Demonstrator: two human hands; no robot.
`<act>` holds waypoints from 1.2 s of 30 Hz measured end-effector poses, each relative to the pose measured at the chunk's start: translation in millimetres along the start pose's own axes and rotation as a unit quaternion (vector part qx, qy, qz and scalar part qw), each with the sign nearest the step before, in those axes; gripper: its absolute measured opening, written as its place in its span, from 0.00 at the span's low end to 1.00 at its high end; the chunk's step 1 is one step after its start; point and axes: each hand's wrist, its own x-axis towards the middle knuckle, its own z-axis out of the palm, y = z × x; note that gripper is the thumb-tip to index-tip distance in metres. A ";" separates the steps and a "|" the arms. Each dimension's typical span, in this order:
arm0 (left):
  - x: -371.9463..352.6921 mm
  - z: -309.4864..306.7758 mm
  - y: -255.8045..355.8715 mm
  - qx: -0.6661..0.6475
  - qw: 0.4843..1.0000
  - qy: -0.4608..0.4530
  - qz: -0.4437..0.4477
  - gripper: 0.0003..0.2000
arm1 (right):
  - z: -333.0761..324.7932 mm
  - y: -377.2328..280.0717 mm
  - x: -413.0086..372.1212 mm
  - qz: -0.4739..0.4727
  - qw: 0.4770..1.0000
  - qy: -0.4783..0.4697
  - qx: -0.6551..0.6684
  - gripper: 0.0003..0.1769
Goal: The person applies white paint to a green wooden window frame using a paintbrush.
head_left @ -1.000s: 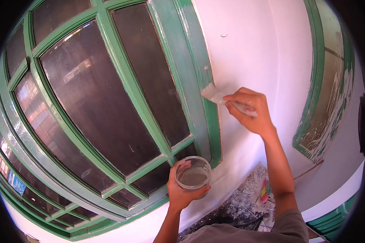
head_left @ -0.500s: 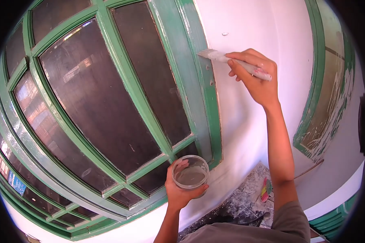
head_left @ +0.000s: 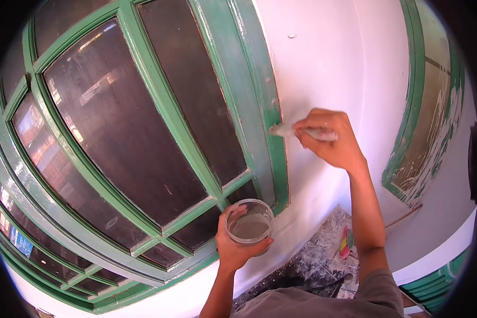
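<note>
My right hand (head_left: pixel 328 137) grips the handle of a paintbrush (head_left: pixel 285 130), its fingers wrapped round it. The bristles touch the outer edge strip of the green window frame (head_left: pixel 275 153), close to the white wall. Lower down, my left hand (head_left: pixel 237 252) holds a clear plastic tub (head_left: pixel 273 217) from beneath and around its side. Greyish liquid (head_left: pixel 249 227) lies in the bottom of the tub. Parts of the frame near the brush look paler and greyer than the rest.
Dark glass panes (head_left: pixel 122 116) fill the window on the left. A white wall (head_left: pixel 328 58) runs to a second green frame (head_left: pixel 408 122) with white smears beside it. Below, the paint-spattered floor (head_left: pixel 312 259) bears a small colourful item (head_left: pixel 346 243).
My right hand has moved down along the frame's edge with the paintbrush, from upper to middle height. My left hand keeps the tub in nearly the same place.
</note>
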 end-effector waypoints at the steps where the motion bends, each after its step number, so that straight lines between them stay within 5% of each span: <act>1: -0.2 0.5 0.2 -0.002 1.000 0.000 0.001 0.54 | -0.1 0.2 7.6 -0.027 0.999 0.020 0.003 0.07; 9: -0.2 -1.9 -0.3 -0.002 1.000 0.007 0.006 0.54 | 0.8 -7.3 59.8 -0.127 0.968 0.215 0.000 0.09; 12: 0.1 -3.2 -1.8 0.003 1.000 0.008 0.007 0.54 | 9.9 3.8 48.2 -0.134 0.968 0.212 -0.031 0.11; 21: -1.7 -8.8 -5.2 0.005 1.000 -0.008 0.016 0.53 | 39.8 33.3 -46.6 -0.029 0.998 0.063 -0.011 0.13; 28: -3.6 -6.0 0.9 -0.019 1.000 -0.006 -0.004 0.54 | 19.6 27.9 -27.8 -0.004 0.997 -0.075 -0.003 0.10; 36: -3.2 -13.0 2.5 -0.009 1.000 0.008 0.001 0.55 | 22.3 1.3 5.7 -0.079 0.988 0.129 -0.030 0.10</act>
